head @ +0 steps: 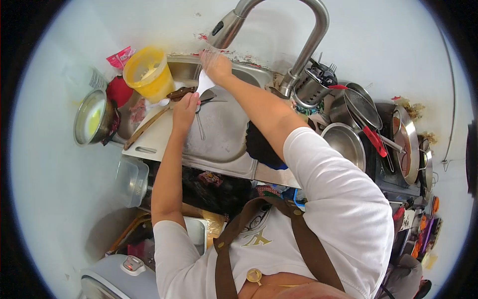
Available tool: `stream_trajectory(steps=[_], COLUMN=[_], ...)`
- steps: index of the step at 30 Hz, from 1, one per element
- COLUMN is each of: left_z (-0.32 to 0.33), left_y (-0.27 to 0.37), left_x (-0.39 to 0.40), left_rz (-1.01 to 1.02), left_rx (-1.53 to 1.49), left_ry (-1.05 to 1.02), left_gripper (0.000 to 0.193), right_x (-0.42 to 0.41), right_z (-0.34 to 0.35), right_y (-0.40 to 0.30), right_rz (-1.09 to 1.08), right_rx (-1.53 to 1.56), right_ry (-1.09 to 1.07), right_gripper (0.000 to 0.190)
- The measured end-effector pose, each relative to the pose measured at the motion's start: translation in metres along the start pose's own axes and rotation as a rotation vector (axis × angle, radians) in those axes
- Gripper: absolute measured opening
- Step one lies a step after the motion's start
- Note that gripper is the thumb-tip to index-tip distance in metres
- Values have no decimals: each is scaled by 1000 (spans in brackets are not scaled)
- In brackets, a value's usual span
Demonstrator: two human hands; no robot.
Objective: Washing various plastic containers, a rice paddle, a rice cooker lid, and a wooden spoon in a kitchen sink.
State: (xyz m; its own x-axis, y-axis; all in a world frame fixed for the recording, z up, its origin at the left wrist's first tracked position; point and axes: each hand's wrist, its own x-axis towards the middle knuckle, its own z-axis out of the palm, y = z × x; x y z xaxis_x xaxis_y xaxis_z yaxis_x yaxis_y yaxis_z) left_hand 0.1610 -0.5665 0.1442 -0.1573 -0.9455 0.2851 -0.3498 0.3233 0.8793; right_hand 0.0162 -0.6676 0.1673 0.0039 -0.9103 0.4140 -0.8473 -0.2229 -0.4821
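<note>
My left hand [185, 110] grips a white utensil [205, 83], perhaps a spatula, above the sink basin [220, 127]. Against its upper end is my right hand [218, 66], under water running from the pull-down faucet head [224, 31]. Water and blur hide the right fingers. Close to my left hand lie a brown-handled knife [182, 92] and a long wooden stick or handle [147, 127], over a white cutting board [160, 144]. A metal fork or spoon [201, 125] rests in the basin.
A yellow-stained plastic tub [149, 74] stands left of the basin, with a metal bowl [89, 117] beyond it. Right of the faucet are a cutlery holder [312, 89], a round metal pan [343, 144] and a red-handled strainer [364, 108]. Black cloth [261, 145] lies below my right forearm.
</note>
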Motion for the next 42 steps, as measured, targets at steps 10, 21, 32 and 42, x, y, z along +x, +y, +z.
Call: stream_trajectory(steps=[10,21,32,42], left_z=[25,45,62,61], left_y=[-25,6,12,8], left_x=[2,28,35,70], left_rz=[-508,-650,-630,-611], left_rx=[-1407,-1128,-865,-1187], left_ry=[-426,-259,-35,89], left_gripper=[37,30,48,54], right_x=[2,5,7,-28], right_z=[25,-23,-19,7], right_y=[-15,-17,-13,-12], right_rz=[562,-508,159,153], right_rx=[1524,-264,370,589], right_ry=[-29,194,341,-10], right_gripper=[29,25,29,34])
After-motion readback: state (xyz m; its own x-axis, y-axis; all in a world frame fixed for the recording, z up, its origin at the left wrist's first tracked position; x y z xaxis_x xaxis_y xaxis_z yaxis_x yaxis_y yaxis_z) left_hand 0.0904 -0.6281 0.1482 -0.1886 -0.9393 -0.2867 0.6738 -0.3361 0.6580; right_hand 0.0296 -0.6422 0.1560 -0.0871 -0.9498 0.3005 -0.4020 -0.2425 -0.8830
